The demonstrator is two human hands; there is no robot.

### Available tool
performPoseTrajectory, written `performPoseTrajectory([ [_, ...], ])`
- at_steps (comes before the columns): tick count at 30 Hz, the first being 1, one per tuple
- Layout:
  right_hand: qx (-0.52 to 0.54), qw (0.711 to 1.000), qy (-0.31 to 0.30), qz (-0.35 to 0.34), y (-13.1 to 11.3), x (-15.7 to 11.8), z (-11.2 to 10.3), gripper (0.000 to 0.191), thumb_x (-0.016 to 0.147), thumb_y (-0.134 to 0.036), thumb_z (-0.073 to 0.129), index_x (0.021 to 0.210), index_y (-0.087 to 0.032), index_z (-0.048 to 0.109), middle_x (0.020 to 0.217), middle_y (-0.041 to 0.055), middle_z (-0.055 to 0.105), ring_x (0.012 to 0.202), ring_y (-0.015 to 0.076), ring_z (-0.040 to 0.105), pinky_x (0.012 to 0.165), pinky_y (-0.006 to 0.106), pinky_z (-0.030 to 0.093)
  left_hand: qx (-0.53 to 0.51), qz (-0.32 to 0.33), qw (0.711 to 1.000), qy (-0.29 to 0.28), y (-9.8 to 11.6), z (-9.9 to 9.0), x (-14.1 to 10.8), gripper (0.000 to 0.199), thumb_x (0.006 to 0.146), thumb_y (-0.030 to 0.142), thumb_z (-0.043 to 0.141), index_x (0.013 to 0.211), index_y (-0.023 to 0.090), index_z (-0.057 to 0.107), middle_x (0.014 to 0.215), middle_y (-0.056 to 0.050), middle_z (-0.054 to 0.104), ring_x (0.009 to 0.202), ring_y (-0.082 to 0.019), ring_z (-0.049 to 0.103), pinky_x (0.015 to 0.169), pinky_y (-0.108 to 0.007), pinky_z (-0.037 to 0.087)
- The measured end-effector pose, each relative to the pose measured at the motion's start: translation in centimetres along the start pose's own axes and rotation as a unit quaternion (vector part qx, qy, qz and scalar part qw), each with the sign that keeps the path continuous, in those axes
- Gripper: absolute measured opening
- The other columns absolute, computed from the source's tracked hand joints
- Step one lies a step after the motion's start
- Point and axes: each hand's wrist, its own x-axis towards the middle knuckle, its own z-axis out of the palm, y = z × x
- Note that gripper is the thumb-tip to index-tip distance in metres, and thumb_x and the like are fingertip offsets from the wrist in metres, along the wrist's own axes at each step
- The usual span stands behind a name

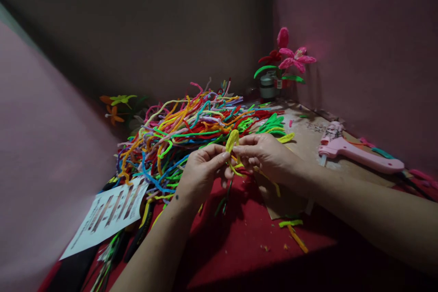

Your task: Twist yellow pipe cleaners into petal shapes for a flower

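Observation:
Between my two hands is a yellow pipe cleaner (232, 140), bent into a narrow loop, with loose yellow ends hanging under the fingers. My left hand (207, 163) pinches its lower left side between thumb and fingers. From the right, my right hand (262, 153) pinches the same loop with thumb and forefinger. A thin dark stem with green bits hangs below the hands; whether it joins the yellow piece I cannot tell. Just behind the hands lies a large tangled heap of coloured pipe cleaners (191, 121), with green folded loops (272, 124) at its right edge.
A pink hot glue gun (359, 153) rests on a brown board (301, 123) at right. Pink pipe-cleaner flowers (296, 59) stand at the back, orange ones (114, 114) at left. A printed sheet (106, 214) lies front left. Yellow and orange scraps (297, 237) lie on the red cloth (239, 246).

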Motion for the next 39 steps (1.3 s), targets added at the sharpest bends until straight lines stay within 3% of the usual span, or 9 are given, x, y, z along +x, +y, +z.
performPoseTrajectory([
  [5,-0.019,1.0,0.009,0.012,-0.2,-0.4,0.2,0.02,0.062,-0.027,0.07,0.062,-0.013,0.056,0.047,-0.0033,0.052,0.037,0.0056,0.044,0.035,0.018,0.035,0.043,0.038,0.996,0.063,0.2,0.0,0.0,0.017,0.069,0.028,0.063,0.075,0.013,0.058,0.05,0.001,0.058,0.039,-0.01,0.052,0.036,-0.02,0.041],
  [9,0.025,0.999,0.022,0.02,-0.5,-0.6,0.8,0.017,0.065,-0.024,0.068,0.067,-0.014,0.054,0.056,0.0003,0.06,0.045,0.0098,0.055,0.038,0.019,0.042,0.058,0.055,0.993,0.091,0.4,0.3,-0.2,0.011,0.067,0.022,0.061,0.069,0.014,0.054,0.048,0.002,0.058,0.038,-0.011,0.052,0.034,-0.02,0.041],
  [13,0.046,0.998,0.038,-0.02,-0.6,-0.7,1.2,0.017,0.066,-0.023,0.067,0.067,-0.014,0.053,0.062,0.0015,0.062,0.048,0.0106,0.058,0.042,0.022,0.046,0.061,0.051,0.99,0.114,0.6,0.8,-0.3,0.009,0.066,0.017,0.06,0.065,0.015,0.051,0.046,0.003,0.057,0.036,-0.012,0.053,0.031,-0.02,0.039],
  [21,-0.004,0.996,0.052,-0.074,-0.4,-0.9,1.2,0.015,0.067,-0.024,0.066,0.068,-0.014,0.055,0.061,0.0013,0.062,0.049,0.0116,0.057,0.042,0.023,0.045,0.064,0.042,0.992,0.101,0.2,1.2,-0.5,0.011,0.067,0.016,0.058,0.064,0.016,0.047,0.045,0.002,0.058,0.037,-0.015,0.056,0.029,-0.021,0.041],
  [28,-0.124,0.984,0.088,-0.097,-0.7,-1.3,1.6,0.012,0.068,-0.021,0.064,0.063,-0.014,0.057,0.054,-0.0006,0.058,0.044,0.008,0.05,0.043,0.021,0.039,0.069,0.033,0.993,0.092,0.3,1.3,-0.7,0.014,0.068,0.017,0.059,0.063,0.015,0.046,0.042,0.001,0.058,0.03,-0.013,0.05,0.029,-0.021,0.04],
  [31,-0.127,0.983,0.086,-0.099,-0.6,-1.2,1.4,0.013,0.068,-0.023,0.064,0.064,-0.014,0.057,0.054,-0.0009,0.057,0.044,0.0076,0.048,0.043,0.021,0.038,0.03,0.03,0.997,0.071,0.1,1.1,-0.5,0.016,0.069,0.021,0.061,0.065,0.014,0.048,0.044,0.0,0.058,0.032,-0.013,0.052,0.031,-0.022,0.042],
  [36,-0.101,0.988,0.06,-0.1,-0.8,-0.9,1.2,0.015,0.069,-0.026,0.063,0.066,-0.014,0.056,0.056,0.0001,0.059,0.046,0.0087,0.051,0.044,0.021,0.04,-0.084,0.012,0.996,0.022,0.0,0.5,-0.2,0.027,0.071,0.025,0.062,0.092,0.014,0.05,0.06,0.0,0.061,0.04,-0.012,0.055,0.033,-0.022,0.045],
  [39,-0.083,0.99,0.063,-0.099,-0.8,-0.8,1.2,0.016,0.067,-0.027,0.065,0.065,-0.014,0.056,0.057,0.0002,0.059,0.047,0.0094,0.053,0.043,0.022,0.04,-0.095,0.004,0.995,0.01,-0.1,0.2,-0.1,0.021,0.074,0.029,0.059,0.086,0.012,0.054,0.065,-0.002,0.059,0.042,-0.01,0.054,0.032,-0.019,0.042],
])
